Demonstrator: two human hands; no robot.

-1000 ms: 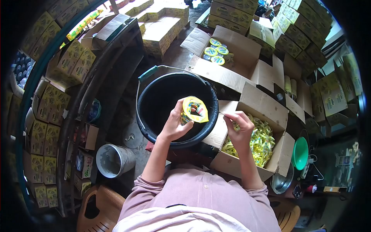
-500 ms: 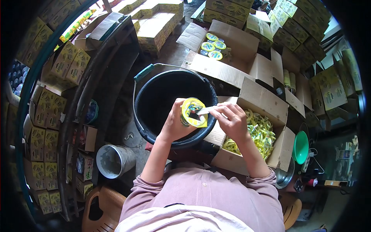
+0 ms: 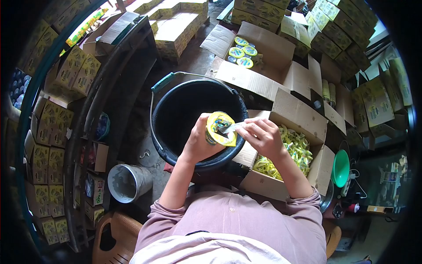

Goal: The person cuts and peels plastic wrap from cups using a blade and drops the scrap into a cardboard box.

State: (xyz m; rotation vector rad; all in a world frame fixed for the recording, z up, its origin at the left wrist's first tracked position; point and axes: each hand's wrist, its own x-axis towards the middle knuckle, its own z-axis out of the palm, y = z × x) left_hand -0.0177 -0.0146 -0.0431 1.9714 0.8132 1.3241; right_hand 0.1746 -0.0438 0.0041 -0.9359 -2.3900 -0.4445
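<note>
My left hand (image 3: pixel 198 140) is wrapped round a plastic cup with a yellow printed lid (image 3: pixel 228 141). The lid is cut open, and its middle shows a dark gap. In my right hand (image 3: pixel 264 137) is a small knife (image 3: pixel 229 128), pinched between thumb and fingers, its pale flat blade reaching into the opening of the cup. Both hands are over the near right part of a black bucket (image 3: pixel 176 103), whose inside is dark. Beside my right forearm, a cardboard box (image 3: pixel 301 110) holds a heap of yellow strips and lid scraps (image 3: pixel 295 149).
Farther off, an open carton (image 3: pixel 270 44) contains several yellow-lidded cups (image 3: pixel 237 53). A grey pail (image 3: pixel 129 182) stands at left, near a dark bench (image 3: pixel 94 105) and stacked printed boxes (image 3: pixel 50 165). A green bowl (image 3: pixel 341 168) is at right. The bucket's wire handle (image 3: pixel 151 112) sticks out leftward.
The knife blade has tilted and gone deeper into the cup's opening, with my right hand shifting slightly. My left hand still holds the cup in nearly the same place.
</note>
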